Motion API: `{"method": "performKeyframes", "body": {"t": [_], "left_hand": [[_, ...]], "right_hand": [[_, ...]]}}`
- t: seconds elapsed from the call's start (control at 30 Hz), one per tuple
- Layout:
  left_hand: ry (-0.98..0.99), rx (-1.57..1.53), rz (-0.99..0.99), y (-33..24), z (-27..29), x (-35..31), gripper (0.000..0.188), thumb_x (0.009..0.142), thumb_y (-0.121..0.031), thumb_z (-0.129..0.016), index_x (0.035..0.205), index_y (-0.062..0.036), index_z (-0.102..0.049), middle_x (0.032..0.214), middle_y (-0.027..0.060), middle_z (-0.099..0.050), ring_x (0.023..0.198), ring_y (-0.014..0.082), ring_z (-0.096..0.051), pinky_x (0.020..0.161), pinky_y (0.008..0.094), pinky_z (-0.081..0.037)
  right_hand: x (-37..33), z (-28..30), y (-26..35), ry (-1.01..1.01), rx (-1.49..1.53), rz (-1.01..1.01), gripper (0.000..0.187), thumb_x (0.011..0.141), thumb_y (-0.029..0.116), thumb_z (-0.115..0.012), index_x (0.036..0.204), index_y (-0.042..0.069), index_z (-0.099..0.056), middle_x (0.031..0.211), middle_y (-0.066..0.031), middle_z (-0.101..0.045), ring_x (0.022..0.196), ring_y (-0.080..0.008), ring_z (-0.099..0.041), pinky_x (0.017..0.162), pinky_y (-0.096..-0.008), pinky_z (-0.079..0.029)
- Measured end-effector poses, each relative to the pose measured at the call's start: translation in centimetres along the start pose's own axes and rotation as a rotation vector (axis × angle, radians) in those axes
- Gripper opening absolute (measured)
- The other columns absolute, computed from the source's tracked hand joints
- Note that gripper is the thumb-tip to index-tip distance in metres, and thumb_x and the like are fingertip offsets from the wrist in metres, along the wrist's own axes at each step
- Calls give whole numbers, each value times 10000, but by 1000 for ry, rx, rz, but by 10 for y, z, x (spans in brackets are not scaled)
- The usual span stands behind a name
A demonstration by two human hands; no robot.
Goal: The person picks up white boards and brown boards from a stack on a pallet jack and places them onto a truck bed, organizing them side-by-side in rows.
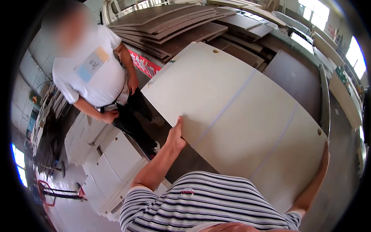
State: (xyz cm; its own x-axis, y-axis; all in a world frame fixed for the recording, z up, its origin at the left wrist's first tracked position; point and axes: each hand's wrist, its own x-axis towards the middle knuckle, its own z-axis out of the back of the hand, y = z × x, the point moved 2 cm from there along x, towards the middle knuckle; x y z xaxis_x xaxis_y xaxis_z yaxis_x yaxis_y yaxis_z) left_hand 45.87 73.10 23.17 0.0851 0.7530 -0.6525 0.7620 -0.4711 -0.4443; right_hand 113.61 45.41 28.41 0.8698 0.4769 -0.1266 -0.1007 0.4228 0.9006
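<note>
A large cream-white board (232, 96) spans the space in front of me, with round holes near two corners and two faint blue lines across it. My left hand (177, 133) grips its near left edge, thumb on the top face and fingers hidden beneath. At the right end, my right hand (325, 150) is closed round the board's edge, most of its fingers out of sight. The board's far part lies over the bed of a truck or trailer loaded with brown panels (170, 23).
A person in a white T-shirt (91, 73) stands at the left, hands near the waist. Behind my left arm is a stack of similar white boards (104, 170). A metal side rail (325, 100) borders the bed at right. A red-rimmed wheeled cart (46, 193) stands at lower left.
</note>
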Motion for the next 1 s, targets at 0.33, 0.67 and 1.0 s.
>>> {"method": "performKeyframes", "body": {"t": [0.33,0.67,1.0], "left_hand": [[168,221,-246,-29,-19,-9,405,912,-205,-664,1186,47,-505,1124,115,-597,999,213,-604,843,368,-513],[387,283,-229,-69,-98,-31,326,883,-115,-636,1170,-1,-534,1122,94,-595,1053,222,-590,911,394,-481],[378,444,-123,-53,-153,0,376,855,-109,-689,1182,-14,-529,1135,80,-569,1059,214,-560,910,402,-476]], "right_hand": [[-94,-55,47,82,-956,533,638,955,435,-524,1415,20,-372,1342,-261,-485,1228,-394,-471,1036,-445,-363],[-342,-134,173,361,-1096,912,875,540,59,-839,1330,-17,-469,1392,-237,-470,1309,-424,-428,1088,-487,-362],[-238,-144,171,329,-1007,1035,736,580,-127,-688,1288,-48,-502,1335,-259,-513,1272,-430,-464,1086,-474,-387]]}}
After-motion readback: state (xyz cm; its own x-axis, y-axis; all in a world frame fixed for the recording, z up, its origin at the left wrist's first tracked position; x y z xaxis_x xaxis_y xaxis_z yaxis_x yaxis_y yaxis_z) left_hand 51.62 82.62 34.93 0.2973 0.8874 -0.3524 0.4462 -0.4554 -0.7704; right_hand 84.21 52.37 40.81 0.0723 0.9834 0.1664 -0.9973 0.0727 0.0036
